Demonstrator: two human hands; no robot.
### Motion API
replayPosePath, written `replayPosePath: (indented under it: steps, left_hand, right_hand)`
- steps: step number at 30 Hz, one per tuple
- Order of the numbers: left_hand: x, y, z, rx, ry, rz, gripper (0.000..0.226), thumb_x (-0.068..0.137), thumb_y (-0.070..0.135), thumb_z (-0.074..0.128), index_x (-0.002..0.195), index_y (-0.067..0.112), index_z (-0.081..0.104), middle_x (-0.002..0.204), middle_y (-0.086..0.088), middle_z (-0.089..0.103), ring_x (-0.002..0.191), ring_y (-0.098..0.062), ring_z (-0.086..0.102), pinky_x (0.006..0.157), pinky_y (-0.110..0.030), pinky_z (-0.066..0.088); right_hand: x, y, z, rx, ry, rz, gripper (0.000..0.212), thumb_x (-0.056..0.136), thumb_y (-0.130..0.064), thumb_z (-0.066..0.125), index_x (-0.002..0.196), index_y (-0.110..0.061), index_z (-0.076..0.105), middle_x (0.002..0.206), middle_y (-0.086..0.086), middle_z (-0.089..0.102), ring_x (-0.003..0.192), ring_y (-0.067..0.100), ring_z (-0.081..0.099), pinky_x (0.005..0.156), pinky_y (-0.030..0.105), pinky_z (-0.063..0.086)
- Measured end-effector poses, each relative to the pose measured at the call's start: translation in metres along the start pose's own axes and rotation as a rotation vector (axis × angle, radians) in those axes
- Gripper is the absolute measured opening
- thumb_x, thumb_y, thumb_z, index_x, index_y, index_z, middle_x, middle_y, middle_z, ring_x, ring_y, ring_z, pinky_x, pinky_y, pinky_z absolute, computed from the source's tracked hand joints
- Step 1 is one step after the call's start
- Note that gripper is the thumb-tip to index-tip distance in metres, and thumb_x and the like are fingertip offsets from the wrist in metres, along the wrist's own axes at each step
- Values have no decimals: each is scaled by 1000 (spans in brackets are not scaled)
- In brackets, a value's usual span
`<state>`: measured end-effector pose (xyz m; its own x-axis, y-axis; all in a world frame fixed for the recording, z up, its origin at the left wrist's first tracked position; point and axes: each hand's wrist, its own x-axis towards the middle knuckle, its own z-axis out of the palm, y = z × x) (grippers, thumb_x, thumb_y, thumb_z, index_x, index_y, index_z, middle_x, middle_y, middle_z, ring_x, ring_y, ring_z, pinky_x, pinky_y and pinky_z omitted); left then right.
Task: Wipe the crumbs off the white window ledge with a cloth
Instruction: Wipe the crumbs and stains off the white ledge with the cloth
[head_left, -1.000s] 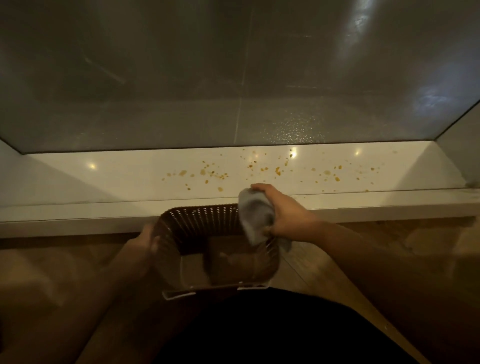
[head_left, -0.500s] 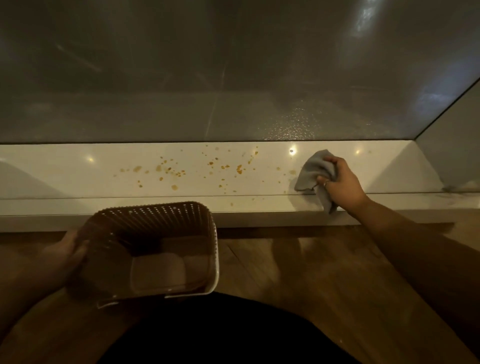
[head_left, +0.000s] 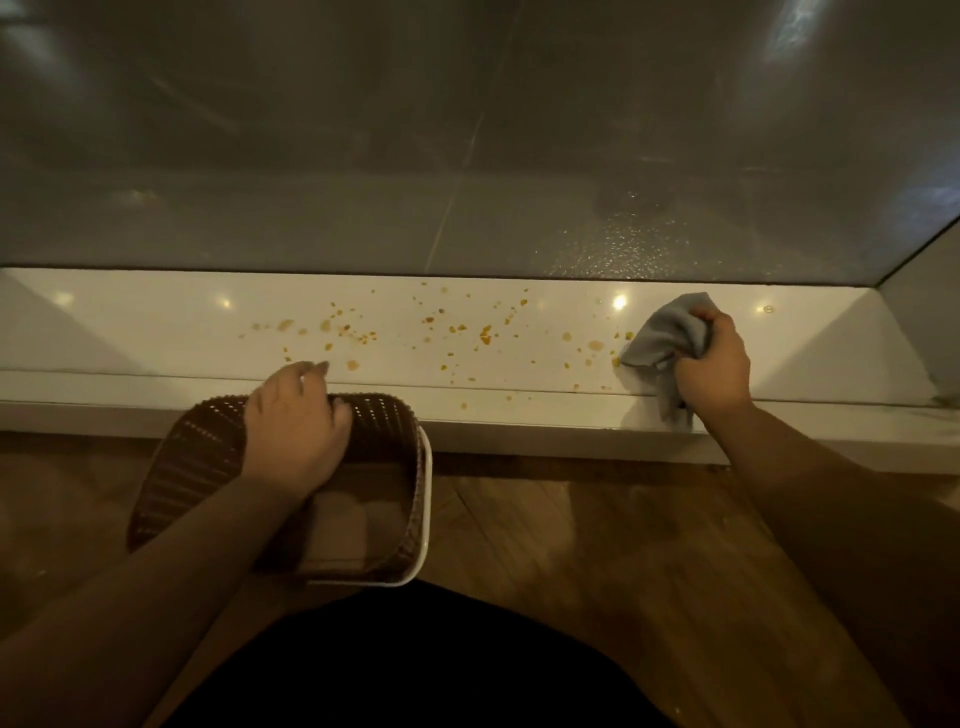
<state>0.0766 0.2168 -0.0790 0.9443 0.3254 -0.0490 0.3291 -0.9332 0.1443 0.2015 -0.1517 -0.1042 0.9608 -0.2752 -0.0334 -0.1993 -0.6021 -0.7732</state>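
Observation:
The white window ledge runs across the view below the dark glass. Several orange crumbs are scattered over its middle. My right hand grips a bunched grey cloth pressed on the ledge at the right end of the crumb patch. My left hand holds the far rim of a brown perforated basket, which sits tilted just below the ledge's front edge.
The window pane rises straight behind the ledge. A white side wall closes the ledge at the right. Wooden floor lies under the ledge, and my dark clothing fills the bottom centre.
My left hand has shifted from the basket's left side to its far rim and brought it up against the ledge edge. My right hand with the cloth stays at the right end.

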Motion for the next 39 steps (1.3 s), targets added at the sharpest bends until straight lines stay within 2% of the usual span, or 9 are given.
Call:
replayPosePath:
  steps: [4, 9, 14, 19, 22, 25, 29, 34, 39]
  left_hand:
    - [8, 31, 6, -120, -22, -1, 43, 92, 22, 39, 134, 18, 44, 139, -8, 44, 132, -25, 36, 116, -49, 12]
    - [16, 82, 2, -265, 3, 116, 34, 93, 36, 43, 122, 22, 55, 122, -2, 56, 114, -20, 52, 102, -43, 33]
    - [16, 137, 15, -65, -266, 316, 25, 88, 31, 55, 111, 21, 55, 107, 1, 60, 95, -18, 59, 82, -32, 49]
    - [13, 164, 40, -51, -411, 304, 29, 89, 40, 56, 102, 14, 58, 102, -4, 62, 94, -22, 60, 83, -35, 51]
    - [9, 169, 52, -93, -483, 311, 33, 90, 44, 54, 99, 12, 60, 98, -4, 64, 92, -20, 60, 83, -34, 50]
    - [7, 175, 61, -141, -496, 345, 34, 92, 43, 50, 100, 11, 59, 99, -6, 63, 93, -21, 59, 84, -34, 49]
    - [7, 177, 67, -201, -482, 348, 34, 94, 42, 47, 101, 10, 58, 100, -7, 63, 93, -22, 58, 83, -34, 48]
    - [11, 177, 73, -235, -477, 346, 29, 97, 35, 44, 102, 10, 57, 101, -8, 63, 95, -23, 58, 86, -36, 48]
    - [8, 173, 78, -218, -395, 362, 24, 97, 33, 44, 103, 12, 53, 97, -5, 61, 92, -21, 58, 83, -33, 49]
  right_hand:
    - [11, 4, 0, 10, 102, 81, 58, 81, 11, 47, 133, -13, 40, 131, 19, 47, 120, 34, 49, 94, 29, 40]
    - [24, 11, -15, 153, 238, 101, 48, 89, 5, 45, 131, -17, 44, 135, 9, 46, 120, 21, 47, 97, 19, 33]
    - [40, 28, -45, 133, 298, 159, 45, 91, 1, 47, 134, -11, 41, 138, 14, 45, 126, 26, 44, 97, 20, 32]
    - [43, 71, -47, -495, 116, 223, 50, 92, -28, 51, 132, -2, 37, 137, 26, 32, 119, 41, 38, 94, 32, 27]
    - [38, 87, -44, -841, 89, 136, 65, 89, -46, 47, 138, -6, 33, 148, 17, 16, 132, 39, 23, 108, 49, 22]
    - [42, 95, -40, -805, 12, 1, 78, 89, -46, 47, 146, -3, 16, 156, 16, 4, 144, 34, 2, 116, 52, 5]
    - [46, 110, -35, -701, -108, -38, 71, 93, -53, 33, 150, -21, 4, 158, 12, 1, 145, 32, -2, 116, 50, 9]
    - [47, 111, -25, -687, -28, -114, 51, 100, -27, 28, 148, -11, 19, 156, 20, 14, 145, 33, 6, 120, 44, 4]
    - [36, 95, -6, -411, 66, -100, 51, 93, -4, 38, 144, -5, 31, 154, 13, 25, 144, 30, 16, 118, 45, 17]
